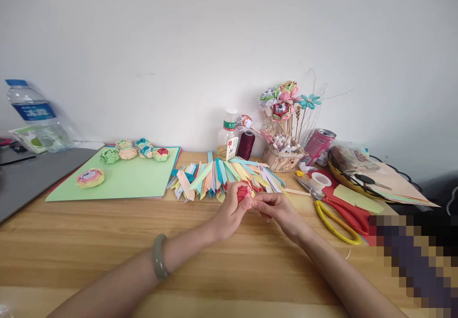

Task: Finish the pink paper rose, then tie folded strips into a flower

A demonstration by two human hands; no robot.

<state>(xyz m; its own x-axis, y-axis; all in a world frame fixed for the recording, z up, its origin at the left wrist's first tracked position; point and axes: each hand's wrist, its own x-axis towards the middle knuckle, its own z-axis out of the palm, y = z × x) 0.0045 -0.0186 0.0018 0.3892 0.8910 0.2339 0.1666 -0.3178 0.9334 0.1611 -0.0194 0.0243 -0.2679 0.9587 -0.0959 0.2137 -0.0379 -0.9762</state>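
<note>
Above the wooden table (200,256), a small red, pink and yellow folded-paper flower (244,192) is held between both hands. My left hand (232,209) wraps its fingers round the flower's left side, with a ring on one finger. From the right, my right hand (277,208) pinches at the flower's edge with thumb and fingertips; part of the flower is hidden by the fingers. Just behind the hands lies a long pile of folded paper strips (203,182) in many colours.
Finished paper flowers (90,178) sit on green paper sheets (143,184) at left. Behind stand a bottle (225,136), a dark thread spool (246,146) and a basket of paper flowers (282,159). Yellow- and red-handled scissors (334,225), white tape (319,181) and a pink can (319,147) are at right.
</note>
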